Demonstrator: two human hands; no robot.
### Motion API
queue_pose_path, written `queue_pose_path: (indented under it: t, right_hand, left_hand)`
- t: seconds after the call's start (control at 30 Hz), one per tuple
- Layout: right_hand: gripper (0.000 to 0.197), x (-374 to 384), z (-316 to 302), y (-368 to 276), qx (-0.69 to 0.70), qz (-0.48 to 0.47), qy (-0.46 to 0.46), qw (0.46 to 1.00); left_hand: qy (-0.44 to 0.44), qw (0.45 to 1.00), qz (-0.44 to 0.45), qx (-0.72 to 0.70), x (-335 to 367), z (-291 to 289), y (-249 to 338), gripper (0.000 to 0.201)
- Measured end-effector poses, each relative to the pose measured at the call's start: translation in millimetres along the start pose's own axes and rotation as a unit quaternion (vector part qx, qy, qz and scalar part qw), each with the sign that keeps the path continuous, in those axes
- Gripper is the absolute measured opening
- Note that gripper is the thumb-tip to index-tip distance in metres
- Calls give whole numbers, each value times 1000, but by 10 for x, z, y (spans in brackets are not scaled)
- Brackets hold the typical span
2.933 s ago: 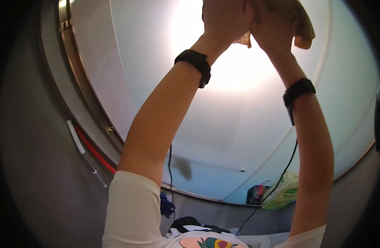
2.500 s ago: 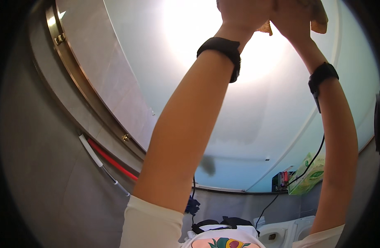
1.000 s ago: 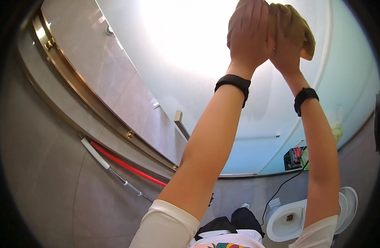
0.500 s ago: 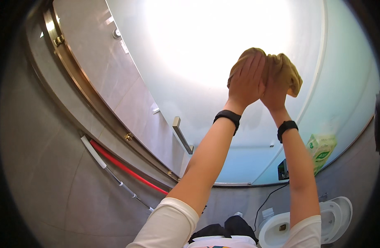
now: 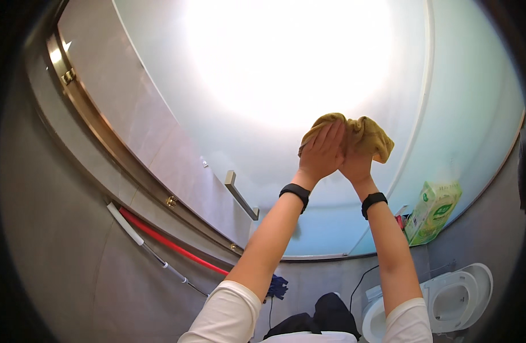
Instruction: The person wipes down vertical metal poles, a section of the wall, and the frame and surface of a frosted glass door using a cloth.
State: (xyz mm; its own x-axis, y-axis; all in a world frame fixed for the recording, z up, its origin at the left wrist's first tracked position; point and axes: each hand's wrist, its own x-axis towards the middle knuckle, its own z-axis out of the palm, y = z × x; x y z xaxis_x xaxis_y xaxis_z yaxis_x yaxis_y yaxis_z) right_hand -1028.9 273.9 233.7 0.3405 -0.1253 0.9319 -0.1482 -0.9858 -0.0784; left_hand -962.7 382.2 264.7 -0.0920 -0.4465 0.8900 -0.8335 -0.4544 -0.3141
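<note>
A mustard-brown cloth [image 5: 370, 137] is bunched up against a large frosted glass panel [image 5: 326, 228]. My left hand [image 5: 323, 155] lies over the cloth's left part, its fingers stretched out and pressing it to the glass. Right beside it, my right hand [image 5: 356, 164] holds the cloth's right part; its fingers are mostly hidden in the folds. The two hands touch each other. Both wrists wear black bands. A bar-shaped metal handle [image 5: 240, 194] sticks out from the glass, below and left of the hands.
A bronze-coloured frame [image 5: 120, 143] with hinges runs along the left. White and red poles [image 5: 165, 243] lean there, near a dark blue mop head [image 5: 279, 286]. A green-and-white package [image 5: 434, 214] stands at the right, above a white toilet [image 5: 454, 297] with its lid raised.
Both hands and the cloth have moved down the glass and slightly left, staying together. The view has shifted a little, and the dark blue mop head now shows beside my left arm.
</note>
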Motion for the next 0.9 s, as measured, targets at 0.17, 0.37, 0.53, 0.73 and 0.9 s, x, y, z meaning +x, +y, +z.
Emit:
queue_pose_path:
  t: [0.17,0.37,0.53,0.73,0.9]
  right_hand:
    - [52,-266,161,109,27,16,-6,999]
    - [54,-521,242,258,63,26,-73,995]
    - [54,-1079,430,396,104,10,-157,982]
    - [51,-1461,531,390,124,-11,-240,963]
    - [45,-1539,344,518,127,-46,-340,931]
  left_hand:
    - [-23,1000,21,-2,-191,127,77,46]
    - [-38,999,-28,3,-487,323,244,43]
    - [-58,993,-98,-15,-1113,587,495,42]
    - [-92,972,-209,-50,-1608,731,672,41]
    - [-116,921,-360,-88,-1855,757,1076,44]
